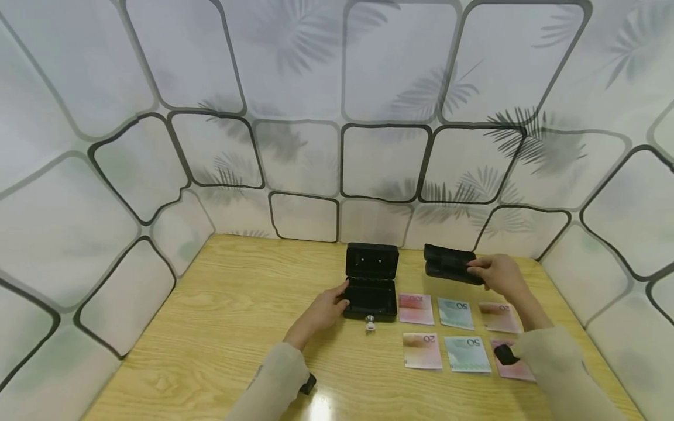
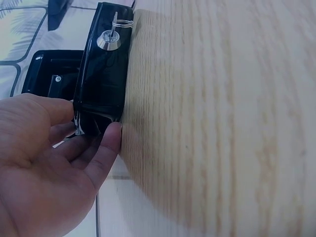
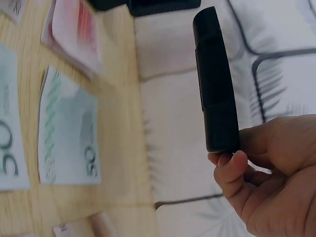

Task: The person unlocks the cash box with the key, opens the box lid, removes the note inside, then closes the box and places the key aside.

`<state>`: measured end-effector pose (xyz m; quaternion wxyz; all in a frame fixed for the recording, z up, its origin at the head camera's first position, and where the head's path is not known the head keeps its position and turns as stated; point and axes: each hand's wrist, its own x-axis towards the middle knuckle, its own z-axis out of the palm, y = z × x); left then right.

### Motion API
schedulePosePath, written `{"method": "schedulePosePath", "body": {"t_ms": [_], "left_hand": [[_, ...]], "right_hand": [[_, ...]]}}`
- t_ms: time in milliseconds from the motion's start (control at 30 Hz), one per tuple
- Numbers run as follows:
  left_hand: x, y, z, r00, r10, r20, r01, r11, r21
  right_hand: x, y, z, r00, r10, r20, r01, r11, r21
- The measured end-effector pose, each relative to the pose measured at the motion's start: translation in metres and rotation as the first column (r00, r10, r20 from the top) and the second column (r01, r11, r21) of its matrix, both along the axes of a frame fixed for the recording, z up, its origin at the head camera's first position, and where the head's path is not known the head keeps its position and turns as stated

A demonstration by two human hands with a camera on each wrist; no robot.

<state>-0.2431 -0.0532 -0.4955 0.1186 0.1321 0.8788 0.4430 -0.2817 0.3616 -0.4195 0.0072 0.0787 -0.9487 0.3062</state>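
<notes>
A black cash box (image 1: 370, 298) stands on the table with its lid (image 1: 371, 261) raised. A key (image 2: 114, 23) on a ring sits in the lock on its front. My left hand (image 1: 325, 309) holds the box's left side, with the thumb (image 2: 111, 138) low on the wall and the index finger at the rim. To the right of the box, my right hand (image 1: 497, 273) pinches a black coin tray (image 1: 447, 263) by its right end. The tray (image 3: 216, 84) is raised above the table, slightly tilted, with hollows in its upper face.
Banknotes lie in two rows right of the box: a pink 100 (image 1: 416, 309), green 50s (image 1: 467, 354) and orange-brown 20s (image 1: 422, 351). The right forearm partly covers a pink note (image 1: 518, 369). Patterned wall panels (image 1: 305, 216) border the wooden table (image 1: 210, 327).
</notes>
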Motion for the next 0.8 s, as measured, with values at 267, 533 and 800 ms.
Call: {"method": "schedulePosePath", "body": {"t_ms": [267,533,800], "left_hand": [[0.0,0.0,0.0,1.0,0.007,0.01,-0.007,1.0,0.003],[0.0,0.0,0.001,1.0,-0.002,0.024,0.002,1.0,0.019],[0.0,-0.001,-0.001,1.0,0.003,0.016,-0.004,0.999,0.05]], "right_hand": [[0.018,-0.023,0.012,1.0,0.026,0.008,-0.026,0.999,-0.02],[0.033,-0.046,0.009,0.996,0.078,0.042,-0.077,0.997,-0.032],[0.04,-0.074,0.001,0.993,0.084,0.084,-0.076,0.993,-0.095]]}}
